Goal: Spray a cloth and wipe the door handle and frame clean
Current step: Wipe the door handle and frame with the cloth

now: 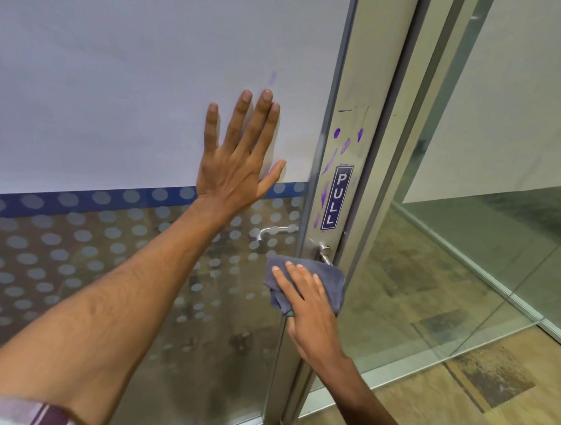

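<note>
The left hand (240, 157) lies flat on the frosted door glass (117, 71) while the right hand (309, 306) presses a blue cloth (327, 277) over the door handle (325, 253).

- My left hand (240, 154) flat on door glass (117, 71), left of frame (353, 124).
- PULL sticker (337, 197) on frame, above handle (324, 252).
- My right hand (310, 299) presses cloth (304, 279) just below handle.

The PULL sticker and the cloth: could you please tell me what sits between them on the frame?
In the head view, the metal door handle sits between the PULL sticker and the cloth under the right hand.
</note>
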Available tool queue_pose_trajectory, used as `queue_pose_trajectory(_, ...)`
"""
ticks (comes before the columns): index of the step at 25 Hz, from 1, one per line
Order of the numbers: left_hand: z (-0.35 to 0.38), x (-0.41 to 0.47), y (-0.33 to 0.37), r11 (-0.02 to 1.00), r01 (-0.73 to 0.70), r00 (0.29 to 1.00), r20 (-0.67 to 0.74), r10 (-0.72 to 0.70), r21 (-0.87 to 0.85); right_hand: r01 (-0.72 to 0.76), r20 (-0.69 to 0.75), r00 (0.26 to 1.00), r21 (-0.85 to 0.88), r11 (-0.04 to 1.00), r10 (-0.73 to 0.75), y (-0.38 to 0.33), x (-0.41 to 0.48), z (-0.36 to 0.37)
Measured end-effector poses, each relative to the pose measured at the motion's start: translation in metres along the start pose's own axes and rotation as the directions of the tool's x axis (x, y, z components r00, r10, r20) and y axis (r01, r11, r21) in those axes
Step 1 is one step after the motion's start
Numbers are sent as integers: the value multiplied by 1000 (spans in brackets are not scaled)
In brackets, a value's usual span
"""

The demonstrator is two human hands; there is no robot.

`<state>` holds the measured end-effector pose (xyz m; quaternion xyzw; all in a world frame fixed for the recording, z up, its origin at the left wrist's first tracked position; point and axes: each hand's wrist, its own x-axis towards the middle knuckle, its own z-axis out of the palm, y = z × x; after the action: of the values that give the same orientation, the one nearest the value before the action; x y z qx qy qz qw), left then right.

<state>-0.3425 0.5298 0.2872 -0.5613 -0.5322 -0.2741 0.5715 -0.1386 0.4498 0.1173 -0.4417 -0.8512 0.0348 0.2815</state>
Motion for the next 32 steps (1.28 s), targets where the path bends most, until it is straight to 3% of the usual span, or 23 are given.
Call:
queue_pose_trajectory(5,0,0,1,1000,-5,1000,1,5,5,-154,-42,987,35,987,155,0,4,-6)
queue_pose_trajectory(10,1,-2,3,1000,-3,1000,6,3,6,-102,-61,993,-36,994,100,-42,25,15)
queue_pose_trajectory(15,3,-1,1,1000,12,1000,-3,-12,-5,15,-4,1000,-150,989,-16,-33,26,14)
queue_pose_trajectory(20,1,-2,1,1000,5,1000,8,-5,0,-141,-42,989,90,986,145,31,4,-12)
queue_pose_trajectory(24,2,-2,2,1000,4,1000,1,-4,9,-89,31,996,322,943,84,66,17,-33)
queue_pose_trajectory(26,3,-2,1,1000,4,1000,-4,-4,17,-88,16,996,435,896,89,68,16,-32)
queue_pose_trajectory(27,3,-2,1,1000,5,1000,-3,-5,18,-133,-16,986,530,837,167,65,16,-27)
queue_pose_trajectory(30,3,-1,1,1000,6,1000,8,-6,9,-294,4,859,822,488,512,52,16,-13)
queue_pose_trajectory(31,3,-1,2,1000,8,1000,9,-8,9,-317,17,826,840,440,563,53,16,-11)
queue_pose_trajectory(32,4,-1,2,1000,8,1000,8,-9,10,-332,-1,817,817,472,577,55,18,-12)
